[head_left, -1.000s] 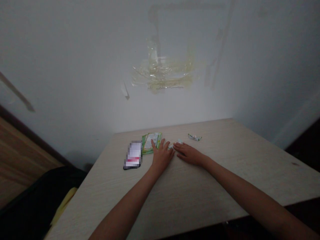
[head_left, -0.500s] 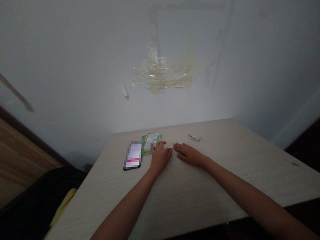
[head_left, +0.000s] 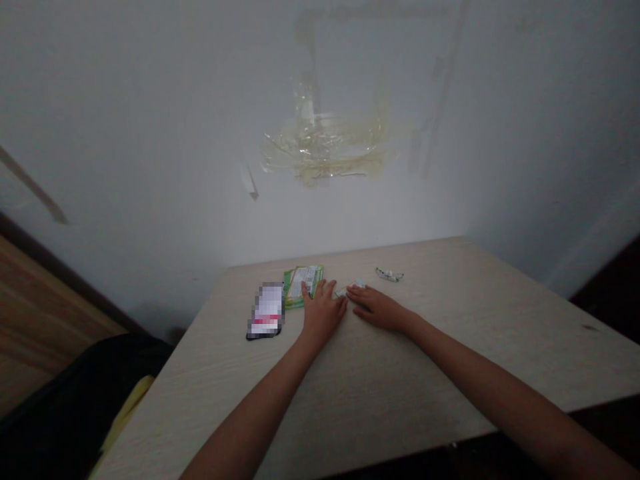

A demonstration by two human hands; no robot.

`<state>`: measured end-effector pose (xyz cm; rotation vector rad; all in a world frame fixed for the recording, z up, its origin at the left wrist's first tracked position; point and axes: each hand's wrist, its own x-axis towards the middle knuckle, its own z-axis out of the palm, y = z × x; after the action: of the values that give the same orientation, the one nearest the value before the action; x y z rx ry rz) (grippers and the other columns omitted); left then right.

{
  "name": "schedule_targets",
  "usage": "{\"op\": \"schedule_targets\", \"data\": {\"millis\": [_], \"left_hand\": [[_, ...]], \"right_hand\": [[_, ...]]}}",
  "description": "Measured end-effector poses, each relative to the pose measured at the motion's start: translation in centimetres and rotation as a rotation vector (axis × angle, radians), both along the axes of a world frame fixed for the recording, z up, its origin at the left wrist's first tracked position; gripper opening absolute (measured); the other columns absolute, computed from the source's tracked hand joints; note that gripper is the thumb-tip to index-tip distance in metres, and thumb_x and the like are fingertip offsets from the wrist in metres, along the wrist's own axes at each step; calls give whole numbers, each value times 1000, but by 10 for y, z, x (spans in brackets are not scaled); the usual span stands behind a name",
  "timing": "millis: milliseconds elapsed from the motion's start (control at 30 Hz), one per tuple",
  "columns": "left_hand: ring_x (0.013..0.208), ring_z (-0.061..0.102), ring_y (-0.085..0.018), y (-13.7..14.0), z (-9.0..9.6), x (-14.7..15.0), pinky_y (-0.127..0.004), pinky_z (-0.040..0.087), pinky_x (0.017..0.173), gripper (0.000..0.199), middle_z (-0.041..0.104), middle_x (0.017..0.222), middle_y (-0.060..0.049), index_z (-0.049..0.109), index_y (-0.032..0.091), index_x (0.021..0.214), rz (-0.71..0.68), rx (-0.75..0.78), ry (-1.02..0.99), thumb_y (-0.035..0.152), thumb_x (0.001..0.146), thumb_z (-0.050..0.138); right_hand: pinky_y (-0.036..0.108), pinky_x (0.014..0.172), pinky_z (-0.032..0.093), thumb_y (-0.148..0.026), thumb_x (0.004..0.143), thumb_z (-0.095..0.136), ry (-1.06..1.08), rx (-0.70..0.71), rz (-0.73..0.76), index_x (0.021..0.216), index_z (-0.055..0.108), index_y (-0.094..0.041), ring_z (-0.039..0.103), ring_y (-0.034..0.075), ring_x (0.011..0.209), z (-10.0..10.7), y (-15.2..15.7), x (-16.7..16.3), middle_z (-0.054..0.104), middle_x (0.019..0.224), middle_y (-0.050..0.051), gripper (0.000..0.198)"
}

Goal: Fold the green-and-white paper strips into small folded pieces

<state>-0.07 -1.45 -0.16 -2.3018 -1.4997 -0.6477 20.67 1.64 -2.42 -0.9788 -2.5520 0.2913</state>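
My left hand (head_left: 324,310) lies palm down on the table with its fingers spread. Its fingertips are by the right edge of a green and white printed packet (head_left: 303,283). My right hand (head_left: 377,308) rests flat, fingers stretched out, over a small, thin, pale printed piece (head_left: 341,293). That piece shows between the two hands and just beyond the right fingertips; the rest of it is hidden. Past my right hand lies a small crumpled strip of wrapper (head_left: 389,275), apart from both hands.
A phone (head_left: 267,312) with a blurred screen lies left of the packet on the pale wooden table (head_left: 400,407). The wall (head_left: 350,213) with old tape stands right behind the table. Dark cloth and a yellow piece (head_left: 127,407) are beyond the left edge.
My left hand's fingers have spread wider and its thumb side has shifted slightly right. My right hand stays nearly in place.
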Motion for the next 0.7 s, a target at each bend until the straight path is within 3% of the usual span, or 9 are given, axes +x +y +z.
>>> {"op": "schedule_targets", "data": {"millis": [467, 700], "left_hand": [[131, 42, -31, 0, -4, -2, -71, 12, 111, 27, 53, 138, -5, 75, 35, 97, 88, -58, -58, 42, 93, 49], [131, 41, -33, 3, -9, -5, -71, 17, 109, 28, 51, 139, -11, 72, 34, 109, 166, -91, -87, 42, 89, 53]], "right_hand": [[47, 117, 28, -36, 93, 53, 123, -46, -1, 144, 43, -22, 40, 24, 137, -2, 0, 4, 45, 147, 11, 54], [49, 116, 28, -26, 90, 55, 228, -58, -4, 143, 44, -24, 43, 22, 136, -1, 2, 6, 48, 146, 9, 54]]}}
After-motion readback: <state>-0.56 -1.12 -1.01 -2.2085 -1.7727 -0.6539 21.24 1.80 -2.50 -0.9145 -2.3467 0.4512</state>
